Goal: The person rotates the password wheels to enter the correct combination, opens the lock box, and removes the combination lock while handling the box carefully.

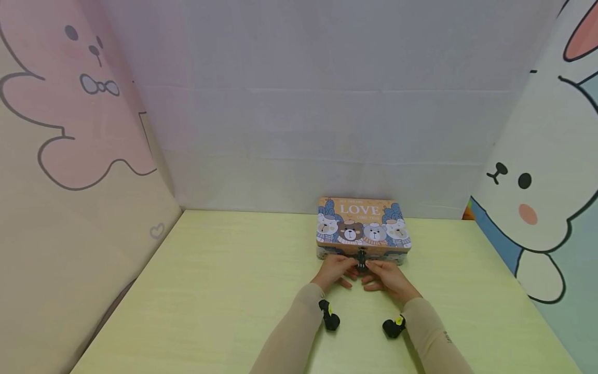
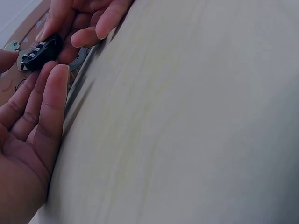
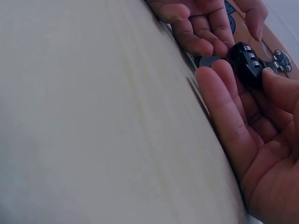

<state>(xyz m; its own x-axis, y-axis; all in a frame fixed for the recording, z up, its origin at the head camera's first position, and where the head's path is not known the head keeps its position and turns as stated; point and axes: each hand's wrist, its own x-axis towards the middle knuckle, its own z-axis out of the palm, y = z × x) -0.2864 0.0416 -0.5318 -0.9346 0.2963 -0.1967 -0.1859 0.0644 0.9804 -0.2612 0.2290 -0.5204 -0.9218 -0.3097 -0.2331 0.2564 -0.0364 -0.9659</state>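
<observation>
Head view: black three-dial combination padlock (image 1: 362, 259) sits between the fingertips, bear-printed LOVE tin (image 1: 363, 223) just beyond them. Left hand (image 1: 334, 270): fingers loose beside the padlock, thumb lifted clear. Right hand (image 1: 390, 279) pinches the lock body; metal hasp (image 3: 282, 60) lies just past its thumb tip. Judgement: brace body firmly, work dials (image 3: 251, 55) lightly, singly, hasp unstrained.

Pale backdrop (image 1: 299, 114); cartoon-printed panel (image 1: 528, 218)

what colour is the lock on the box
The lock is black with three silvery dials; it shows best in the right wrist view.
</observation>
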